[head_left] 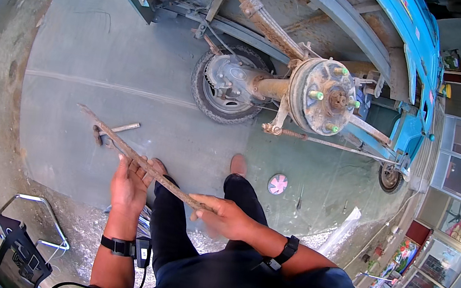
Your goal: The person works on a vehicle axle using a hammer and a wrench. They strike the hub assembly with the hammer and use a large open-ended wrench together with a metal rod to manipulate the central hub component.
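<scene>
Here a long, rusty flat metal bar [137,159] lies slantwise across both hands, at about waist height above the person's dark trousers. The left hand [128,185] cups it from beneath near its middle, fingers curled up around the edge; the right hand [225,215] pinches the near end, thumb on top, closed on the metal. The far end runs up and away past the left hand, out over the concrete floor [104,64].

Just beyond the left hand a hammer [115,130] lies on the floor, close under the bar's far end. Ahead of the right hand, well apart, stands a bare wheel hub [322,95] with studs and no wheel, on the axle of a raised blue vehicle [415,46]. A small pink-and-white disc [278,184] rests on the floor just beyond the right hand.

To carry the bar well, I judge, both grips should stay spread apart, the left bearing the weight, so the long far end does not dip or swing.
</scene>
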Demonstrator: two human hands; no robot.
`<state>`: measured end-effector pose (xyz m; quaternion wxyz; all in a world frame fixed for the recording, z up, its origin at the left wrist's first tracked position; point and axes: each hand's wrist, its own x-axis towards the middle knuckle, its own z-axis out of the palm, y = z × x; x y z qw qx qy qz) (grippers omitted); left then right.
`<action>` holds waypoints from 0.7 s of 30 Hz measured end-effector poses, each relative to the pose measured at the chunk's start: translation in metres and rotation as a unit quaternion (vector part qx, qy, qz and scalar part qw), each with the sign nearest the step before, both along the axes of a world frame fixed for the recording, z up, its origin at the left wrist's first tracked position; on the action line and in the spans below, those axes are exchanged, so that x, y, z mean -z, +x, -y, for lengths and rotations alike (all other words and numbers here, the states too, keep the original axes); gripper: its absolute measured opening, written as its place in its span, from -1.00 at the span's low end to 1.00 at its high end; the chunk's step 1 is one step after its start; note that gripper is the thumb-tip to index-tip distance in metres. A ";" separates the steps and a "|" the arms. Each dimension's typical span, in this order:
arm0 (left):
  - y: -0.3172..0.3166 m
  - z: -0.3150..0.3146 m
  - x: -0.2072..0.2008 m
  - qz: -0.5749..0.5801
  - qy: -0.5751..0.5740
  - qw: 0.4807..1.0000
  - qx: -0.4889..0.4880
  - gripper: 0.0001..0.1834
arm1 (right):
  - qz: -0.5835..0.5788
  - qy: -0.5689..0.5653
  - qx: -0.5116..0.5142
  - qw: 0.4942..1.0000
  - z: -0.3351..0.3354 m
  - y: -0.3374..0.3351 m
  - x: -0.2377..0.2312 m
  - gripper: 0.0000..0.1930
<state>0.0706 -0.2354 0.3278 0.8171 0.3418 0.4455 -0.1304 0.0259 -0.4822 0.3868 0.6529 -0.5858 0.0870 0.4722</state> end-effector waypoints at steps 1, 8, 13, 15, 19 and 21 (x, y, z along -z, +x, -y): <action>0.002 0.011 -0.013 0.044 0.001 0.999 0.001 -0.49 | -0.004 0.030 -0.006 1.000 0.010 0.000 -0.007 -0.49; 0.011 0.117 -0.091 0.187 0.027 0.981 0.047 -0.71 | 0.144 -0.079 -0.121 0.979 0.093 -0.013 -0.003 -0.59; 0.007 0.142 -0.044 0.044 0.009 0.994 0.098 -0.71 | 0.233 -0.208 -0.085 0.946 0.123 -0.026 0.008 -0.75; -0.014 0.133 0.001 -0.007 -0.024 0.994 0.110 -0.66 | 0.250 -0.250 -0.124 0.927 0.120 -0.024 0.009 -0.76; -0.046 0.107 0.056 -0.116 0.029 0.972 0.203 -0.56 | 0.233 -0.294 -0.209 0.903 0.104 -0.025 0.044 -0.75; -0.062 0.077 0.093 -0.122 0.102 0.943 0.293 -0.47 | 0.191 -0.325 -0.215 0.901 0.086 -0.023 0.066 -0.76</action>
